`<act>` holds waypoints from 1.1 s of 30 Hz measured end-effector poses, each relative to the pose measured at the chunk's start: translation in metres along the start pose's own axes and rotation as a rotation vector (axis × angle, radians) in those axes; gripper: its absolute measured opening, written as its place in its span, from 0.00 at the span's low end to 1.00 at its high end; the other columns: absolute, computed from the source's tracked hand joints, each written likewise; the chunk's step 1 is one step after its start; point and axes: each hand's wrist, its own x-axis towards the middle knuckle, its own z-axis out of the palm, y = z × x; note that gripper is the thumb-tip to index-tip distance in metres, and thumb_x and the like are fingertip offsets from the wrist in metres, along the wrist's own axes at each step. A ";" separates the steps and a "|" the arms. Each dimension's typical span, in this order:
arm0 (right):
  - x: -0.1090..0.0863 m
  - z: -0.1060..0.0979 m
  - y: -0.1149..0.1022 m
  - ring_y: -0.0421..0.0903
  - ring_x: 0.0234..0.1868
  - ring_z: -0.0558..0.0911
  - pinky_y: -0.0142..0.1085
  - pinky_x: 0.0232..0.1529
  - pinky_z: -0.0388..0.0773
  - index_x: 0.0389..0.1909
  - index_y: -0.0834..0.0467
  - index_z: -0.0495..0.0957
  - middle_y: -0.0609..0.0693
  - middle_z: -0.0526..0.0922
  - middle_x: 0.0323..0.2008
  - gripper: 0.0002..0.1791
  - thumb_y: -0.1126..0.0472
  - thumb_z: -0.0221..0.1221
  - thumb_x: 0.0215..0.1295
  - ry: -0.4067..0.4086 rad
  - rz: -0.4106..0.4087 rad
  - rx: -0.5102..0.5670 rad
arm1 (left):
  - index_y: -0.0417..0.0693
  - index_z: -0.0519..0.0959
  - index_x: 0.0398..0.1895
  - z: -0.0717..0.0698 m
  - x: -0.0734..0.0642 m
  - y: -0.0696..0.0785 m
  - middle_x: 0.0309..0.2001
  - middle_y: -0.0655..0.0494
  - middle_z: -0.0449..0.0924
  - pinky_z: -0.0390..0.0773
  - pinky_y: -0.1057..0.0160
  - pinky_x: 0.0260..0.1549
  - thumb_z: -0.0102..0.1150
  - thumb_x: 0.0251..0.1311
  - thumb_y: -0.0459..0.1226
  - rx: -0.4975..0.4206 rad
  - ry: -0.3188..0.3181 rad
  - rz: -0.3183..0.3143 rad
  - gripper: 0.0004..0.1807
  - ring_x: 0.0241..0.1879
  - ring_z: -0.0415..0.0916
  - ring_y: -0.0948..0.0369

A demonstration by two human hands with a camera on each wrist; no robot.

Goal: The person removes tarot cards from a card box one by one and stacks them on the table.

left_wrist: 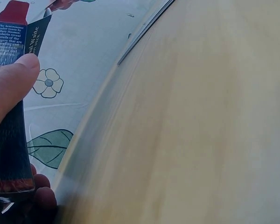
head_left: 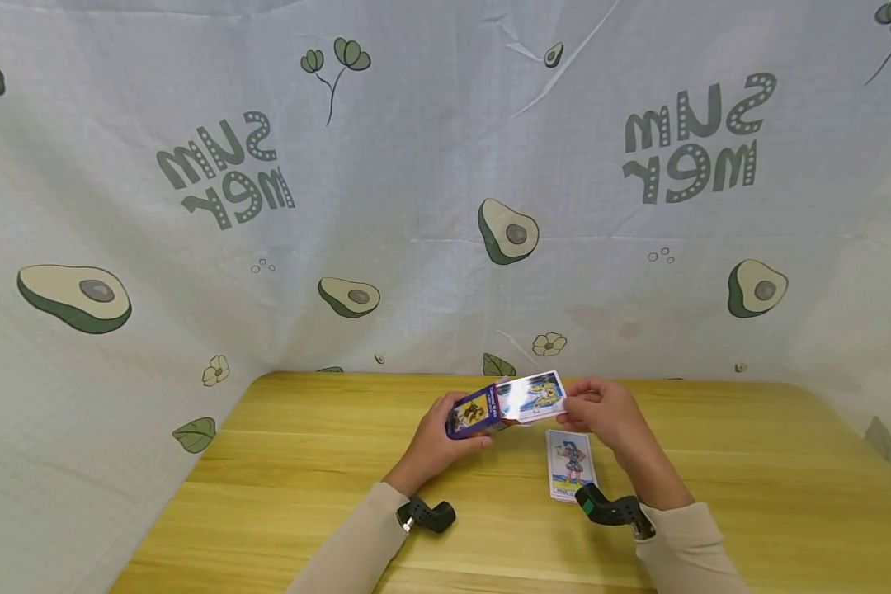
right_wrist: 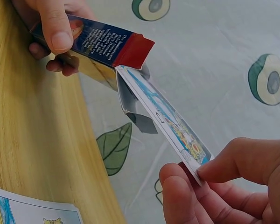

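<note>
My left hand (head_left: 440, 437) grips a dark blue card box (head_left: 471, 412), thumb along its narrow printed side in the left wrist view. The box lies tilted above the table, its open end with a red flap (right_wrist: 135, 50) facing right. A tarot card (head_left: 533, 396) with a blue and yellow picture sticks out of that end. Its outer end is pinched between thumb and fingers of my right hand (head_left: 605, 412); its inner end is hidden in the box. Below the right hand a small stack of tarot cards (head_left: 570, 464) lies face up on the table.
The wooden table (head_left: 304, 495) reaches back to a pale cloth (head_left: 416, 165) printed with avocados and leaves, which hangs behind and at both sides. A black wrist camera (head_left: 432, 516) sits on the left wrist, another wrist camera (head_left: 609, 507) on the right, close over the stack.
</note>
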 end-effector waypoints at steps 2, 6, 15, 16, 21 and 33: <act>0.001 -0.001 0.001 0.53 0.35 0.85 0.36 0.36 0.81 0.50 0.71 0.69 0.59 0.83 0.35 0.15 0.66 0.54 0.66 0.011 0.003 0.002 | 0.58 0.67 0.63 0.000 0.000 0.000 0.54 0.59 0.70 0.72 0.60 0.50 0.72 0.50 0.51 0.001 0.000 0.003 0.37 0.51 0.69 0.60; 0.002 -0.002 0.001 0.51 0.34 0.85 0.37 0.36 0.82 0.51 0.72 0.68 0.59 0.82 0.35 0.15 0.67 0.54 0.66 0.022 0.000 0.022 | 0.58 0.67 0.64 0.000 0.001 0.000 0.54 0.59 0.70 0.72 0.61 0.51 0.72 0.50 0.52 0.007 -0.001 0.001 0.37 0.51 0.69 0.61; 0.002 -0.006 0.001 0.47 0.33 0.84 0.36 0.38 0.81 0.53 0.72 0.66 0.64 0.77 0.41 0.17 0.69 0.53 0.67 0.038 0.009 0.071 | 0.58 0.67 0.63 0.001 0.001 0.002 0.53 0.60 0.70 0.72 0.61 0.50 0.72 0.50 0.51 0.001 0.001 0.000 0.37 0.50 0.69 0.61; 0.002 -0.006 0.001 0.46 0.33 0.84 0.36 0.38 0.81 0.54 0.72 0.66 0.64 0.76 0.42 0.17 0.69 0.53 0.67 0.039 0.010 0.075 | 0.58 0.67 0.63 0.001 0.001 0.002 0.53 0.60 0.70 0.72 0.61 0.50 0.72 0.50 0.51 0.002 0.002 -0.002 0.37 0.50 0.69 0.61; 0.004 -0.010 0.002 0.46 0.33 0.84 0.36 0.39 0.81 0.55 0.71 0.65 0.64 0.74 0.44 0.18 0.69 0.53 0.67 0.052 0.014 0.094 | 0.59 0.67 0.63 0.000 0.001 0.004 0.54 0.59 0.70 0.72 0.61 0.51 0.72 0.50 0.51 0.000 0.002 -0.010 0.37 0.51 0.69 0.61; 0.010 -0.020 0.012 0.47 0.34 0.84 0.38 0.41 0.81 0.55 0.71 0.65 0.65 0.75 0.44 0.21 0.66 0.56 0.67 0.070 -0.010 0.110 | 0.58 0.66 0.64 0.001 0.001 0.003 0.54 0.59 0.70 0.72 0.61 0.51 0.72 0.50 0.51 -0.003 -0.001 -0.011 0.38 0.51 0.69 0.61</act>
